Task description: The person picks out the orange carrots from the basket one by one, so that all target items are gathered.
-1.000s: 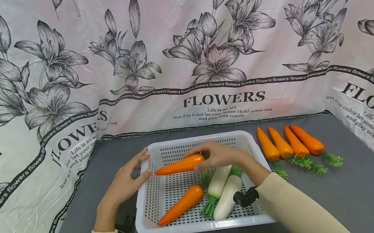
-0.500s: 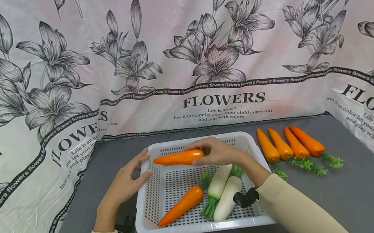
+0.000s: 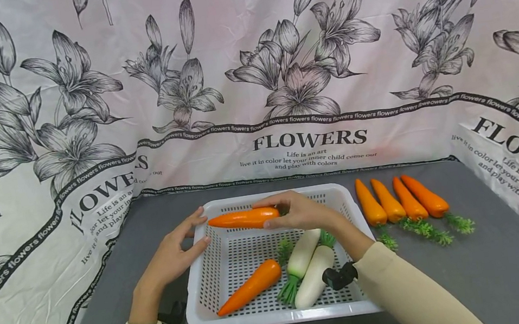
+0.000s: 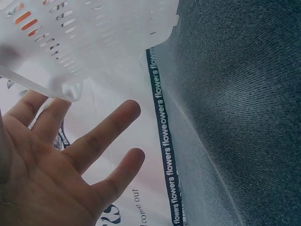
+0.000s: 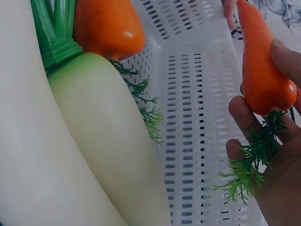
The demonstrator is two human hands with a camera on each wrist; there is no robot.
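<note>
My right hand [image 3: 298,213] grips an orange carrot [image 3: 242,219] by its thick end, above the far part of a white perforated basket [image 3: 286,316]. The carrot lies crosswise with its tip to the left, and its green leaves [image 5: 263,150] hang by the palm in the right wrist view. My left hand [image 3: 173,255] rests at the basket's left rim. In the left wrist view its fingers [image 4: 101,141] are spread and fairly straight, some touching the rim. Another carrot [image 3: 251,288] and two white radishes [image 3: 315,276] lie in the basket, partly behind the right wrist's camera.
Several carrots [image 3: 412,202] with green leaves lie side by side on the grey table [image 3: 451,273], right of the basket. A white cloth [image 3: 307,147] printed with flowers and lettering hangs behind and along both sides.
My right hand has raised the carrot and shifted it slightly away, towards the basket's far side, levelling it. The left hand has stayed at the rim.
</note>
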